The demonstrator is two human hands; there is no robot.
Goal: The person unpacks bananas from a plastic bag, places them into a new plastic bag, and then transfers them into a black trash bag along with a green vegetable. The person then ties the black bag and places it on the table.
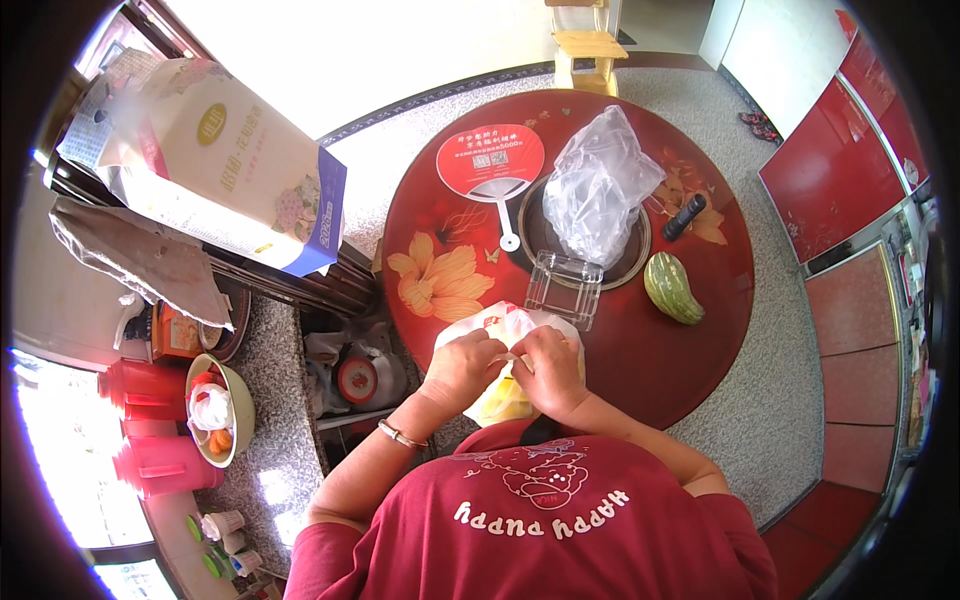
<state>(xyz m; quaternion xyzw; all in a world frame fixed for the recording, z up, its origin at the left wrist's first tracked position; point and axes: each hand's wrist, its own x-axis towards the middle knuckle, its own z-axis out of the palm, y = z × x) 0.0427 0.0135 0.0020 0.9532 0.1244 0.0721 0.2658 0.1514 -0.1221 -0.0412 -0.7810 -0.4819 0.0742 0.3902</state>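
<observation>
A white plastic bag [499, 394] with red print and something yellow inside lies at the near edge of the round red table [675, 367]. My left hand [466, 367] and my right hand [551, 371] pinch its gathered top, fingertips close together. Just beyond the bag is a clear plastic container [564, 289]. Behind that, a crumpled clear plastic bag [600, 187] rests on the round centre piece of the table. What exactly is in the white bag cannot be told.
On the table lie a red hand fan [491, 161], a black cylindrical object [683, 217] and a green striped squash [673, 289]. A large printed package [225, 165] stands at the left, above a basin [244, 420] on the counter. A wooden chair [590, 46] stands beyond the table.
</observation>
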